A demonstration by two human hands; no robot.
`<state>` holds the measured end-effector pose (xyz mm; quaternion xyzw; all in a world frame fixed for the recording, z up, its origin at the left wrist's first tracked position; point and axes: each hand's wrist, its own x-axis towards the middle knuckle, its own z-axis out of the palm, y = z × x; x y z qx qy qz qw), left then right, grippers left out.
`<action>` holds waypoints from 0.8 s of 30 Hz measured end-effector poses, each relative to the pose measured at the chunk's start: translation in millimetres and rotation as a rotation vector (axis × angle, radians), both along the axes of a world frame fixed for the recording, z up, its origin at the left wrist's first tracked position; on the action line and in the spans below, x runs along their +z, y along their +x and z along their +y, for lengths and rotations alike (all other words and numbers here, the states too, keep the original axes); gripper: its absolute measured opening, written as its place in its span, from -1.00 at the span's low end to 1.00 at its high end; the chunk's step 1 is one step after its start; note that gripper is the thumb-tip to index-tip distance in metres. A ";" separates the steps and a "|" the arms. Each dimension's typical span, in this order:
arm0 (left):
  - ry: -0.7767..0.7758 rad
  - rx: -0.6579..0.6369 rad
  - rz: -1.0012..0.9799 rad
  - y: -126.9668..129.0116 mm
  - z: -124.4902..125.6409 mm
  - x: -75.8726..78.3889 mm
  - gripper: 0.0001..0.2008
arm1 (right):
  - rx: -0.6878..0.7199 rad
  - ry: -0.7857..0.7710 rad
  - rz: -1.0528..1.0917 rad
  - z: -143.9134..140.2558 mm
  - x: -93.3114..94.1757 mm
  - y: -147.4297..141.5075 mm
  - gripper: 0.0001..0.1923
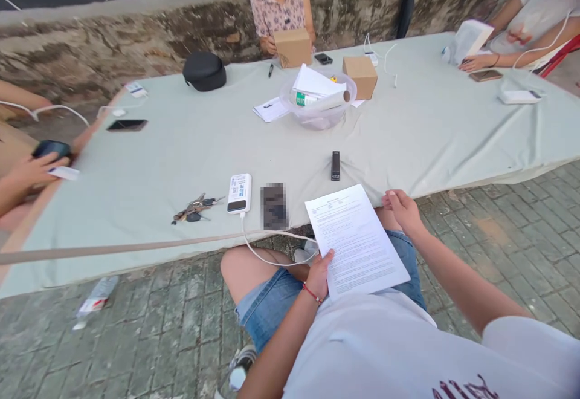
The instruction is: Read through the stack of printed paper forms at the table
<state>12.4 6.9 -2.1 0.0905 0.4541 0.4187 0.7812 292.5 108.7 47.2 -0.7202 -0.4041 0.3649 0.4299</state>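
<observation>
My left hand (321, 273) is closed on the left edge of a printed paper document (357, 242), its thumb lying on top. The document rests over my lap, its far end reaching the table edge. To its right, my right hand (403, 210) is raised near the cloth's edge, apart from the paper. Its thumb and fingers are drawn together; anything between them is too small to make out. A black stapler (335, 165) stands on the table just beyond the document. Left of the paper are a pixelated dark item (274, 207) and a white power bank (239, 193) with a cable.
Keys (197, 208) lie on the pale tablecloth (181, 151). Farther back are a plastic basin (317, 118) with papers and a roll, cardboard boxes (360, 77) and a black case (203, 71). People sit across and at both ends. A plastic bottle (97, 299) lies on the paving.
</observation>
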 end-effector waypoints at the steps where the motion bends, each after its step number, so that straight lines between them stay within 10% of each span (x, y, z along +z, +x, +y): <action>1: -0.006 -0.007 -0.001 0.8 0.1 -2.0 -0.37 | 0.024 -0.080 0.090 -26.2 -3.2 7.9 -0.44; 6: -0.003 -0.060 0.054 8.3 1.6 -7.1 -0.31 | 0.102 -0.327 0.539 -98.9 -4.6 13.5 -0.43; 17: 0.071 -0.089 0.028 -2.7 -8.2 8.0 -0.35 | 0.214 -0.270 0.624 -50.4 -24.8 -33.9 -0.64; 24: 0.100 -0.191 0.096 -5.5 -13.2 16.4 -0.35 | 0.307 -0.485 0.846 -75.3 -29.7 -29.0 -0.68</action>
